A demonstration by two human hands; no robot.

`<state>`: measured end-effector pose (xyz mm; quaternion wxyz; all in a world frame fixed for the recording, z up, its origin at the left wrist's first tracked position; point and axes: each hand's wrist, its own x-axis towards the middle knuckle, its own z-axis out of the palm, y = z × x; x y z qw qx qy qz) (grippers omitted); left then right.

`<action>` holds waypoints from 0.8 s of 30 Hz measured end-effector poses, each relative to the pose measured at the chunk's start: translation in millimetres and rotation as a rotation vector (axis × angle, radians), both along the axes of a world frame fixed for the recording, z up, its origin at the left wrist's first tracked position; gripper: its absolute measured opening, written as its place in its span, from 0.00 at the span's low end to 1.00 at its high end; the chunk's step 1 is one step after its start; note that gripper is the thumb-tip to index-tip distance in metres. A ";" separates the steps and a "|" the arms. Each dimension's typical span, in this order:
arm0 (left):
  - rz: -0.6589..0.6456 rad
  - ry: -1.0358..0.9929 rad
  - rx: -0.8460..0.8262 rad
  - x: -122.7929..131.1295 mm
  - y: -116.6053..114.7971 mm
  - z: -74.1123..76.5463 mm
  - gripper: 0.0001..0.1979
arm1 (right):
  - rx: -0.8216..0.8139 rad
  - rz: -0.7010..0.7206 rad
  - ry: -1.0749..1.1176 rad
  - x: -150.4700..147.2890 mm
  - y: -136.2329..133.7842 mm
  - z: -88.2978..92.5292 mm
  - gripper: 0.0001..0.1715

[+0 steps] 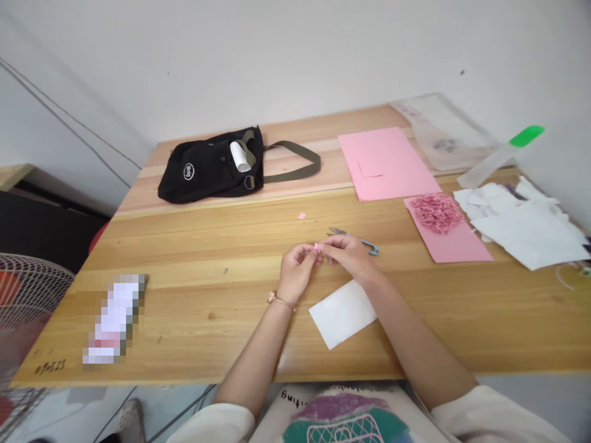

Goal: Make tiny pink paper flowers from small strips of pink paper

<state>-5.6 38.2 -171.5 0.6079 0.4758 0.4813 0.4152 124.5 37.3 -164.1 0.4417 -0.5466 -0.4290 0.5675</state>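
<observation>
Between the fingertips of both hands is a small piece of pink paper (317, 247). My left hand (298, 264) pinches it from the left, a bracelet on that wrist. From the right, my right hand (346, 253) also has its thumb and fingers closed at the paper. Partly hidden behind the right hand lie small thread snips (373, 248) with blue handles. A white sheet of paper (339, 317) lies flat beneath the right forearm. Farther back, a small pink paper square (301, 216) rests on the wooden table (249, 246).
A black bag (207, 169) lies at the back left. To the right are pink sheets (388, 160), a heap of pink bits (437, 212), white papers (530, 231) and a green-capped bottle (494, 161). A blurred-out phone-like object (115, 317) is at left.
</observation>
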 end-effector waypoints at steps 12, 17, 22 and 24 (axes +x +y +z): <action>-0.035 0.044 0.054 -0.8 0.3 -3.9 0.06 | -0.020 -0.021 0.027 -1.0 0.3 -3.0 0.10; -0.042 0.043 0.065 -1.0 0.2 -3.9 0.06 | -0.004 -0.007 0.030 -0.9 0.2 -2.6 0.10; -0.011 0.003 -0.004 0.6 0.1 1.1 0.06 | -0.015 -0.002 0.060 0.4 0.9 -2.8 0.14; 0.003 -0.010 -0.022 1.1 0.0 3.4 0.06 | -0.025 -0.014 0.073 1.0 1.4 -3.4 0.15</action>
